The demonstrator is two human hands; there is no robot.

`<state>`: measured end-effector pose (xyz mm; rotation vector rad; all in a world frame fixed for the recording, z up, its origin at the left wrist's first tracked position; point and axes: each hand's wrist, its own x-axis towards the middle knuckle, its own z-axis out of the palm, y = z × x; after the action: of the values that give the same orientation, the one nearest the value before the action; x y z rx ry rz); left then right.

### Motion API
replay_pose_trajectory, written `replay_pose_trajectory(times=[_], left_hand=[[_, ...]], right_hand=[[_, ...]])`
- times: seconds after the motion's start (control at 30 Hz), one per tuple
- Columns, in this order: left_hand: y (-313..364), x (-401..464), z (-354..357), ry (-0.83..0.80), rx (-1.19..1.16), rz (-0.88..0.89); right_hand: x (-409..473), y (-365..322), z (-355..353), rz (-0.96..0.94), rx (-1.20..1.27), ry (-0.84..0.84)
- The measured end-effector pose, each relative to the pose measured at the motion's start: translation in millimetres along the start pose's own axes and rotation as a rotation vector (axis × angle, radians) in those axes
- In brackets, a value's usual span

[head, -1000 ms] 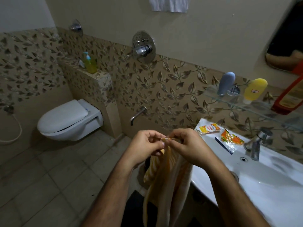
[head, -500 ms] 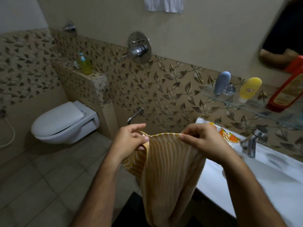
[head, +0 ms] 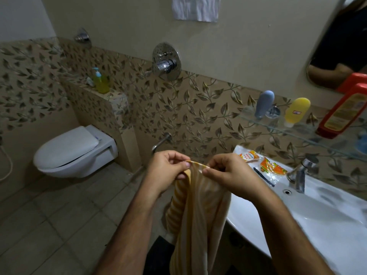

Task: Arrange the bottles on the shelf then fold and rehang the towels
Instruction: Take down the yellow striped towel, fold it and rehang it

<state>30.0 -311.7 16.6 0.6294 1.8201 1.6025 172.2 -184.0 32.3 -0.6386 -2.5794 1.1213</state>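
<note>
2 hands, 1 towel, 3 bottles

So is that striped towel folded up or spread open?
Folded lengthwise: the striped towel hangs in a narrow doubled bunch, its top edge pinched between left hand and right hand.

The striped towel is soft woven cloth, matt. The sink is smooth glossy white ceramic, and its tap is shiny metal. The shelf is clear glass. The red bottle is glossy plastic. The sachets look like shiny plastic film.
</note>
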Motion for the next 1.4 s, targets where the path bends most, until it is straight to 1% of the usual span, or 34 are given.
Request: replay_pose_trajectory(times=[0.1,0.17,0.23,0.27,0.33,0.4,0.47,0.57,0.63,0.7,0.83,0.9,0.93,0.97,1.03,1.1,1.17,1.27,1.4], left_hand=[[-2,8,-10,0.136,0.016,-0.011],[-4,9,-14,0.138,0.048,-0.031],[-3,5,-12,0.065,0.117,-0.044],[-2,2,-9,0.0,0.112,-0.048],[0,-4,-4,-0.154,0.013,-0.042],[3,-8,2,-0.269,-0.044,-0.015],[7,-10,7,-0.326,-0.06,0.006],[9,-9,10,-0.337,-0.032,0.015],[8,-9,11,-0.324,-0.026,0.012],[6,-8,13,-0.263,-0.02,0.017],[1,-1,13,0.007,0.076,0.066],[-2,2,6,0.085,0.083,0.062],[-2,3,2,0.087,0.093,0.054],[-2,2,-1,0.063,0.117,0.044],[1,-3,1,-0.05,0.13,0.038],[5,-9,7,-0.205,0.059,0.032],[9,-14,16,-0.313,0.007,0.043],[14,-18,22,-0.373,-0.009,0.049],[16,-23,15,-0.384,-0.024,0.015]], right_hand=[[-13,5,-14,0.063,0.092,-0.001],[-18,5,-24,0.061,0.108,0.027],[-16,2,-29,0.028,0.062,0.053],[-14,1,-28,0.007,0.032,0.063],[-8,-1,-22,-0.025,-0.015,0.074],[-3,-1,-15,-0.051,-0.039,0.075],[1,-3,-10,-0.076,-0.054,0.074],[1,-6,-7,-0.1,-0.063,0.066],[-1,-6,-8,-0.1,-0.055,0.048],[-2,-5,-8,-0.083,-0.031,0.036],[-12,1,-13,0.024,0.022,0.017],[-20,6,-21,0.058,0.1,0.016],[-23,8,-26,0.062,0.119,0.025],[-25,8,-29,0.06,0.119,0.038],[-23,8,-33,0.034,0.089,0.072],[-19,3,-32,-0.007,0.03,0.085],[-15,-1,-27,-0.048,-0.025,0.076],[-10,-4,-21,-0.07,-0.071,0.1],[-6,-4,-19,-0.045,-0.164,0.19]])
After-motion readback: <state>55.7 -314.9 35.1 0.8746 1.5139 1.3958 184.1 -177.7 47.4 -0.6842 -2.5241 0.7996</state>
